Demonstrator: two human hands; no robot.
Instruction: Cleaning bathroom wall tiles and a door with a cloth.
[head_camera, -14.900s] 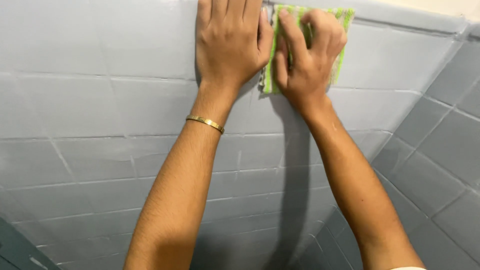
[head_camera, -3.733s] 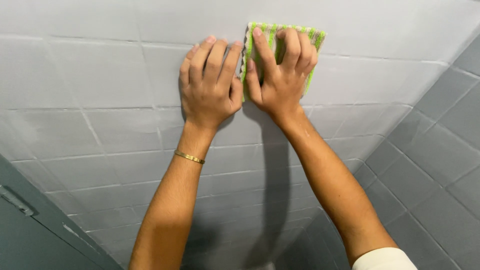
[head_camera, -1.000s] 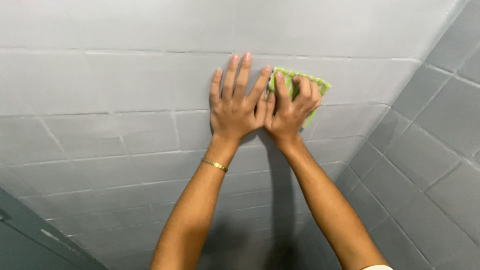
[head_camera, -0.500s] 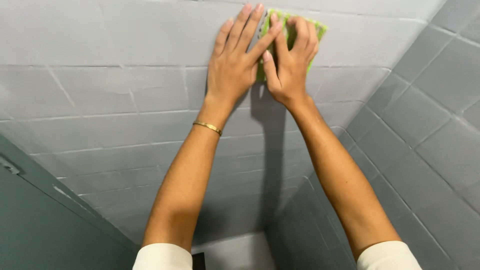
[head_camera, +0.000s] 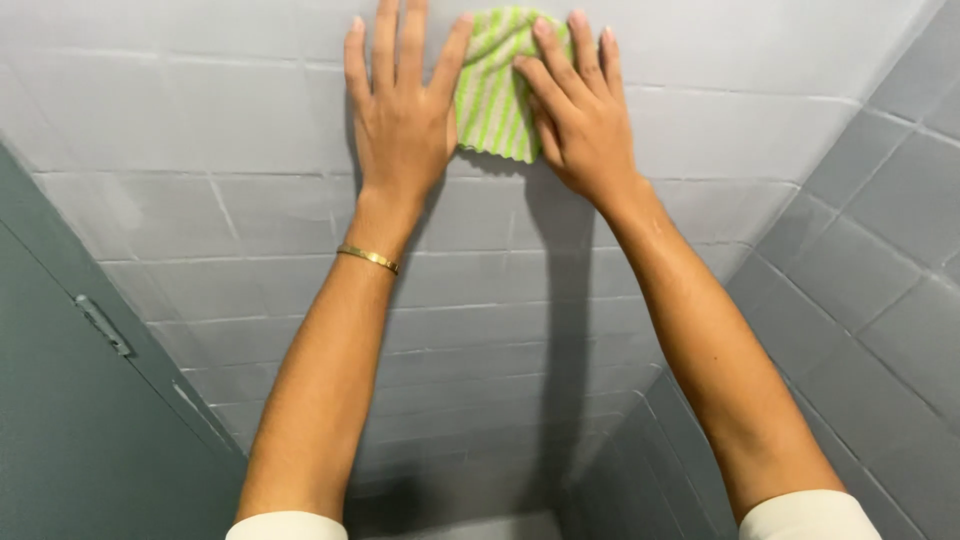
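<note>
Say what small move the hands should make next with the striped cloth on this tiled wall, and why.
Probably slide the green-and-white striped cloth sideways along the same tile row. The right hand presses it flat against the grey tiled wall, with the left hand flat beside it and its thumb on the cloth's edge. Both arms look stretched high, so going higher seems harder than going sideways.

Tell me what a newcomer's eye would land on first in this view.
The green-and-white striped cloth stands out first, pressed against the grey tiled wall near the top of the view. The right hand lies flat over its right part, while the left hand is spread on the tiles beside it, thumb touching the cloth's left edge. A thin gold bracelet circles the left wrist, and a grey-green door fills the lower left.
</note>
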